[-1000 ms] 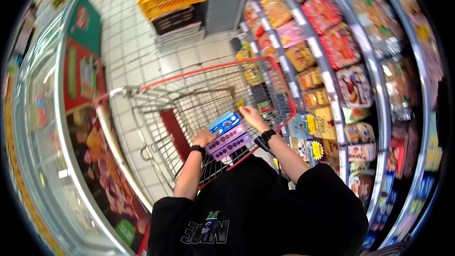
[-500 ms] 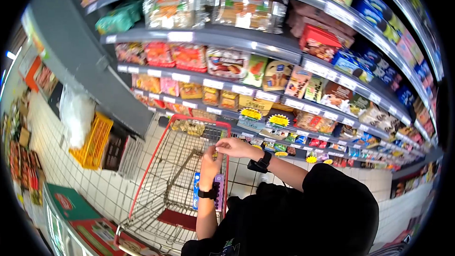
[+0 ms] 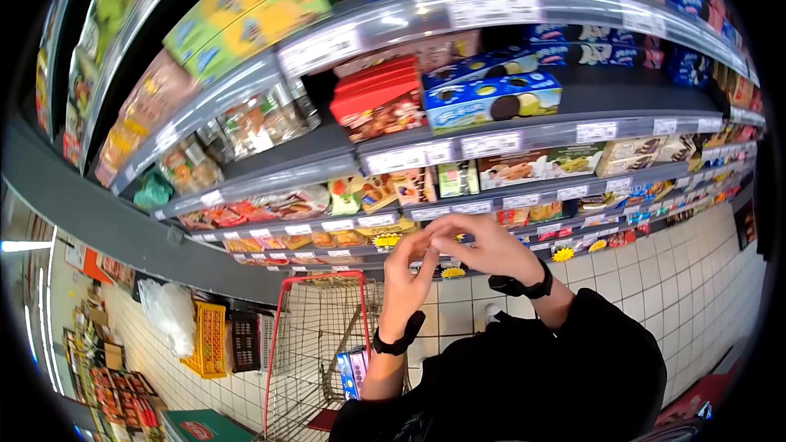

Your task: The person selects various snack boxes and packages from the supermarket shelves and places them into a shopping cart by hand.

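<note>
My left hand and my right hand meet in front of the shelves, above the far end of a shopping cart. Both have curled fingers, and the fingertips touch or nearly touch. Anything between them is hidden or too small to name. Each wrist wears a black band. Inside the wire cart, beside my left forearm, lies a blue and purple box. Behind my hands are shelves with a blue cookie box and red snack packs.
A yellow crate and a white plastic bag stand on the tiled floor to the left, beside a dark crate. A grey pillar borders the shelving. Price labels line the shelf edges.
My view has turned right and nearer the shelves, so the cart sits lower and left. My hands stay together, with the right one lying more over the left.
</note>
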Demonstrator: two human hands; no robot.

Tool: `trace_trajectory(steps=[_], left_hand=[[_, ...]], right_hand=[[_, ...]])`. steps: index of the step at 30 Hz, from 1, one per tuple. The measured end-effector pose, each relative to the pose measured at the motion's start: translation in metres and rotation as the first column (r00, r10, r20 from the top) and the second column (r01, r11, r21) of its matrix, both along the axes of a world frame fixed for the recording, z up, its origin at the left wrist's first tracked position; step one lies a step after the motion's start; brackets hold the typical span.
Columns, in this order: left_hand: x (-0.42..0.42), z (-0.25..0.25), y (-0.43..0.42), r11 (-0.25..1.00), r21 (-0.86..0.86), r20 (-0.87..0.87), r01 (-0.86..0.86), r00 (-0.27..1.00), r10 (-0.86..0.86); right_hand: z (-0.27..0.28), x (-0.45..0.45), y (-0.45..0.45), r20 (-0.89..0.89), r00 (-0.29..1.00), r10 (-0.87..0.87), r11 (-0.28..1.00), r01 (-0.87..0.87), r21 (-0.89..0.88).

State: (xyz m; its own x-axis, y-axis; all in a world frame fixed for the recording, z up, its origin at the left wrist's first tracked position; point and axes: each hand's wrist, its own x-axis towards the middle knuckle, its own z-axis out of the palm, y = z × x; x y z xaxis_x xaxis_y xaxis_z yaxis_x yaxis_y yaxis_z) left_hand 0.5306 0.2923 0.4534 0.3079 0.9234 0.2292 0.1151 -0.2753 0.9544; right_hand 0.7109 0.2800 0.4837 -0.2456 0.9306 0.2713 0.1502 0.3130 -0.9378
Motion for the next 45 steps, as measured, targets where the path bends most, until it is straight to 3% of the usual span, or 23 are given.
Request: trace_trajectory(steps=[4,7,8,10,11,13,15,21,23,28,36,45], left_hand=[[0.073,0.026,0.021,0.988,0.154,0.113,0.020,0.993,-0.038],[0.104,0.035,0.042,0.962,0.262,0.160,-0.077,0.986,0.035],[0.111,0.039,0.047,0.955,0.279,0.153,-0.100,0.987,0.058],[0.122,0.044,0.053,0.942,0.312,0.102,-0.122,0.990,0.095],[0.123,0.045,0.055,0.963,0.220,0.066,-0.153,0.988,0.142],[0.133,0.055,0.055,0.968,0.172,0.055,-0.182,0.983,0.175],[0.139,0.062,0.055,0.968,0.185,0.041,-0.169,0.986,0.164],[0.148,0.073,0.059,0.976,0.154,-0.003,-0.152,0.988,0.154],[0.148,0.071,0.065,0.978,0.139,-0.012,-0.155,0.987,0.159],[0.147,0.061,0.075,0.974,0.185,0.013,-0.132,0.991,0.132],[0.148,0.062,0.073,0.966,0.251,0.077,-0.068,0.996,0.050],[0.146,0.075,0.063,0.935,0.355,0.162,0.016,0.984,-0.078]], right_hand=[[0.015,0.075,-0.012,-0.313,0.915,-0.256,0.963,0.270,0.002],[0.024,0.123,-0.012,-0.294,0.854,-0.429,0.840,0.497,0.217],[0.023,0.141,-0.010,-0.162,0.842,-0.515,0.762,0.536,0.364],[0.032,0.156,-0.011,-0.198,0.795,-0.573,0.718,0.604,0.345],[0.036,0.161,-0.011,-0.233,0.755,-0.612,0.687,0.655,0.316],[0.035,0.173,-0.008,-0.175,0.764,-0.622,0.688,0.639,0.343],[0.044,0.175,-0.006,-0.160,0.745,-0.647,0.732,0.666,0.141],[0.040,0.178,0.017,-0.102,0.740,-0.664,0.716,0.670,0.197],[0.037,0.178,0.024,-0.044,0.723,-0.690,0.675,0.664,0.323],[0.041,0.178,0.033,-0.079,0.697,-0.713,0.644,0.695,0.319],[0.044,0.182,0.028,-0.315,0.679,-0.663,0.666,0.727,0.165],[0.056,0.172,0.003,-0.465,0.595,-0.655,0.597,0.785,0.164]])
